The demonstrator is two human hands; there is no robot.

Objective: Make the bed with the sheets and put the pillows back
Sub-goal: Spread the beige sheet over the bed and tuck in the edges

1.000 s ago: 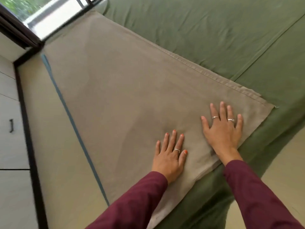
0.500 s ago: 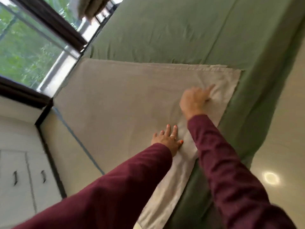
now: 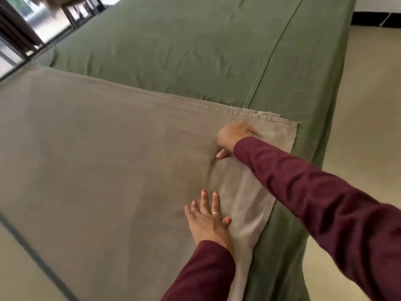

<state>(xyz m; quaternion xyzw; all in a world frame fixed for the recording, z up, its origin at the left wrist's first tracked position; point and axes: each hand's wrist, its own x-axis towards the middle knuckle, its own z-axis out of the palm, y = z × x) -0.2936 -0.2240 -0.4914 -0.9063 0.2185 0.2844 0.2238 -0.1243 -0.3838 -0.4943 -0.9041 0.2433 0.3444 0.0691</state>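
Right hand [image 3: 233, 135] now further up-frame than a second ago, fingers hidden (grip: cannot tell); left hand [image 3: 206, 218] flat, spread, pressing folded taupe cotton sheet [image 3: 108, 166]. Smoothing nearly done.

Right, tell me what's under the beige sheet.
The green sheet runs under the beige sheet and shows past its edges. What lies beneath where the left hand presses is covered.

Open green sheet [image 3: 184, 51] stretches beyond the folded beige sheet [image 3: 97, 159], where both hands lie; bare floor [image 3: 366, 105] flanks its right.
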